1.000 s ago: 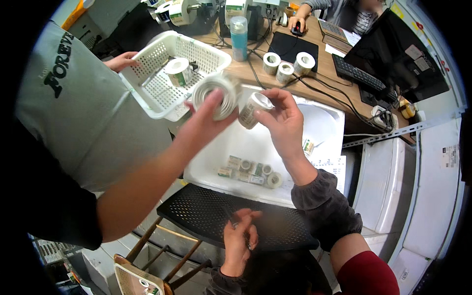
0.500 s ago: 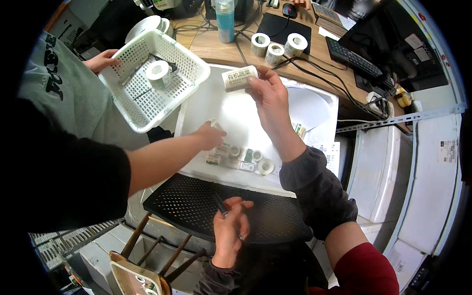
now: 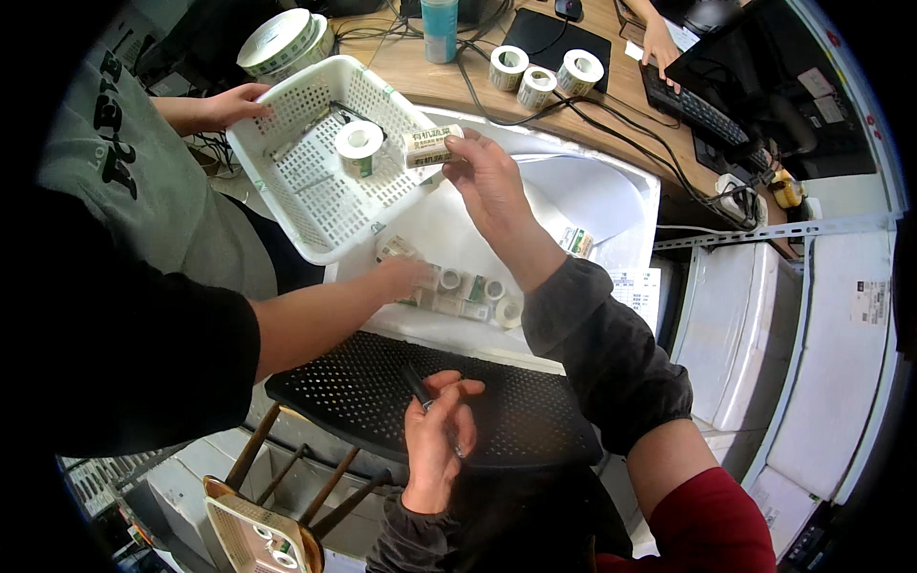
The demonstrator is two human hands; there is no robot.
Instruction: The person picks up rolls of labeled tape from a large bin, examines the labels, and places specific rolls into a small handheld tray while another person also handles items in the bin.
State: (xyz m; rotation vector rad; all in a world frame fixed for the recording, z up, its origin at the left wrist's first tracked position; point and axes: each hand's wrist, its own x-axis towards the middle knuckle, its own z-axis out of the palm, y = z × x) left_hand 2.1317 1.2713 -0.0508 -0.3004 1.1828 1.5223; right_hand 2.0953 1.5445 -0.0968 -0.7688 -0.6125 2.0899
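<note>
In my right hand point(image 3: 492, 186) is a label roll point(image 3: 430, 148) with a printed band, pinched between thumb and fingers beside the right rim of a white perforated basket point(image 3: 287, 205). Another label roll point(image 3: 358, 143) stands inside that basket, near a dark thin item. Lower down, my left hand point(image 3: 439, 435) is curled around a black pen-like thing point(image 3: 416, 384), above a black perforated chair back point(image 3: 325, 382). Another person's hand point(image 3: 406, 279), blurred, reaches over several small label rolls point(image 3: 449, 279) in the white foam box point(image 3: 516, 162). A hand point(image 3: 239, 103) of a person in grey grips the basket's far-left rim.
Behind the box, a wooden desk point(image 3: 611, 119) carries several label rolls point(image 3: 537, 88), cables, a blue can point(image 3: 439, 33) and a keyboard point(image 3: 702, 119) with someone's hand on it. A monitor stands at far right. At lower left, a stool point(image 3: 315, 487) is near a beige basket point(image 3: 239, 535).
My right hand has moved left with the label roll, up to the basket. The basket has shifted right, over the box's edge. A hand now rests on the keyboard. My left hand keeps its grip.
</note>
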